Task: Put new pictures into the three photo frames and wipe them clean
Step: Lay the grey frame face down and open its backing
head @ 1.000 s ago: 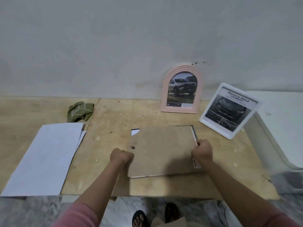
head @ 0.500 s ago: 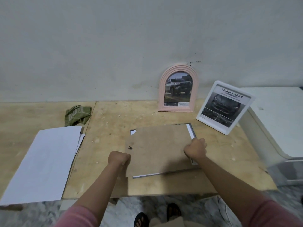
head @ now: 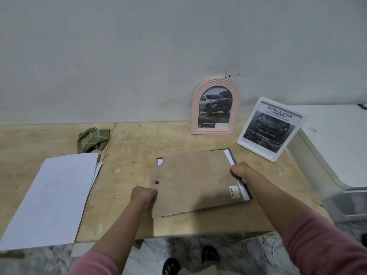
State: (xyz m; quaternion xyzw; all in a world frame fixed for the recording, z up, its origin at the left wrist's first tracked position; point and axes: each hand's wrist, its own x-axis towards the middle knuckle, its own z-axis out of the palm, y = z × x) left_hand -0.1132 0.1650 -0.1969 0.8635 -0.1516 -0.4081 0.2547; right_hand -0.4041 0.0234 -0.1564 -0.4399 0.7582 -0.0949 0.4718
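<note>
- Plywood table (head: 178,139): bare top against the wall, everything sits on it.
- White paper sheets (head: 53,197): loose stack at the left end, overhanging the near edge. Probably thin and floppy, best slid rather than pinched.
- Third frame (head: 233,155): lies face down mid-table, dark thin rim, only visible along the far-right and near edges. White paper shows inside at the right side and the far-left corner.
- Backing board (head: 194,181): brown hardboard, skewed on top of that frame, not seated; near-left corner overhangs the rim. Small metal hanger (head: 156,182) near its left edge, barcode sticker at near right. Looks stiff, light, flat. I'd hold it by opposite edges and square it to the rim before pressing down; glass presumably underneath, so no force in the middle.
- White frame (head: 272,129): standing tilted at far right, car print in it, looks done.
- Pink arched frame (head: 215,107): upright against the wall, truck photo in it.
- Green cloth (head: 92,138): crumpled at far left, well apart from the frames; wiping likely not done for the flat frame.
- Right hand (head: 241,172): fingers curled, gripping the board's right edge.
- Left hand (head: 144,196): fist closed at the board's left edge, appears to pinch it.
</note>
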